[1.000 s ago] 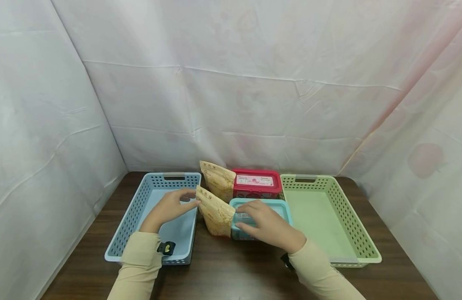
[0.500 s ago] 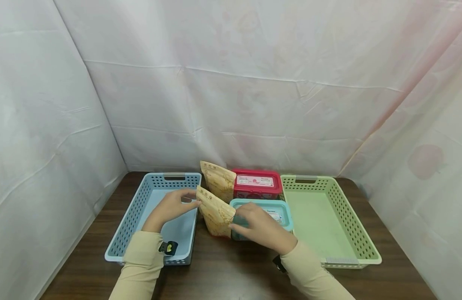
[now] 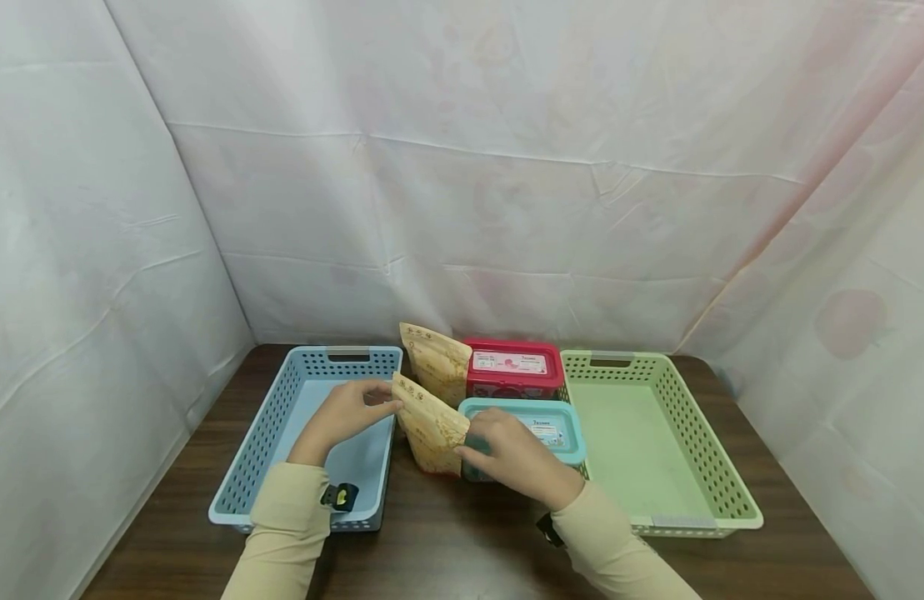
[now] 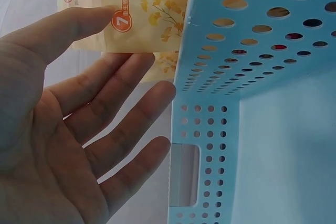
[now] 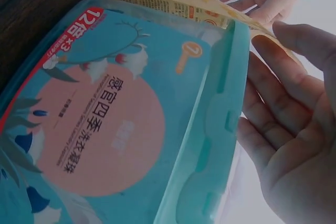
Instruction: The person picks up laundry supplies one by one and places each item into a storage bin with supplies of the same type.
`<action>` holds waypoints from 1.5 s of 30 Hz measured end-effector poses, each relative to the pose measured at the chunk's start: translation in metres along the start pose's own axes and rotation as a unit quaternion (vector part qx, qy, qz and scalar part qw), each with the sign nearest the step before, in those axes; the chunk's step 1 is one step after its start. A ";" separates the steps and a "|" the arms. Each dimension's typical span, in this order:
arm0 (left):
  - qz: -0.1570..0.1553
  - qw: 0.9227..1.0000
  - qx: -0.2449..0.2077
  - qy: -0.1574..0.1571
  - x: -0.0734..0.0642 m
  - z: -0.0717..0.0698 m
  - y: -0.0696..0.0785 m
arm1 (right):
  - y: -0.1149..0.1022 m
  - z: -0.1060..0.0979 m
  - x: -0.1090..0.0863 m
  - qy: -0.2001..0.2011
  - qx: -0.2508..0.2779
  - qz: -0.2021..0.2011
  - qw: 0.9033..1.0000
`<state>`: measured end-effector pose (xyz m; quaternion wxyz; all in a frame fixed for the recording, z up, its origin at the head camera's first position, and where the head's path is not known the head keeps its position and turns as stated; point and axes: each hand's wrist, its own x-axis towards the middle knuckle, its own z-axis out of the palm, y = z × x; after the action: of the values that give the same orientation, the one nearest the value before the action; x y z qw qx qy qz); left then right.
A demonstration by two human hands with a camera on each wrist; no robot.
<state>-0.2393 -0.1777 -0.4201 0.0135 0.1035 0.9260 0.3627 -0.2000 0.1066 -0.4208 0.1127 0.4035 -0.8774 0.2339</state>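
Observation:
A cream stand-up pouch [image 3: 430,429] with printed flowers stands upright on the dark table, between the blue basket and a teal laundry capsule box [image 3: 547,417]. My left hand [image 3: 347,414] pinches its left edge; in the left wrist view the thumb lies over the pouch [image 4: 142,17] with the other fingers spread. At its right edge my right hand [image 3: 517,454] has thumb and index finger on either side, in front of the teal box. The right wrist view shows the box [image 5: 100,129] close up, beside the right hand [image 5: 294,119]. Behind stands a second cream pouch [image 3: 437,364].
A red box [image 3: 512,385] sits behind the teal one, beside the rear pouch. To the left stands a blue perforated basket [image 3: 262,437], to the right a green one [image 3: 701,421]. White cloth [image 3: 462,208] hangs behind and at both sides.
My right hand has moved left from above the teal box to the front pouch's right edge. The left hand stays at the pouch's left edge, almost still.

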 end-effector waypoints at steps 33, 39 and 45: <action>0.013 1.000 -0.017 0.016 -0.002 -0.001 0.006 | -0.006 -0.001 0.003 0.041 -0.005 -0.028 0.999; 0.020 0.999 -0.028 0.022 -0.003 -0.004 0.008 | -0.007 -0.005 0.004 0.050 0.000 -0.025 0.998; 0.019 0.998 -0.049 0.031 -0.003 -0.006 0.010 | -0.010 -0.007 0.004 0.066 0.014 -0.022 0.997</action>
<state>-0.2349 -0.1752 -0.4092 -0.0168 0.1093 0.9050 0.4108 -0.1953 0.1018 -0.4104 0.1703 0.4080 -0.8554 0.2698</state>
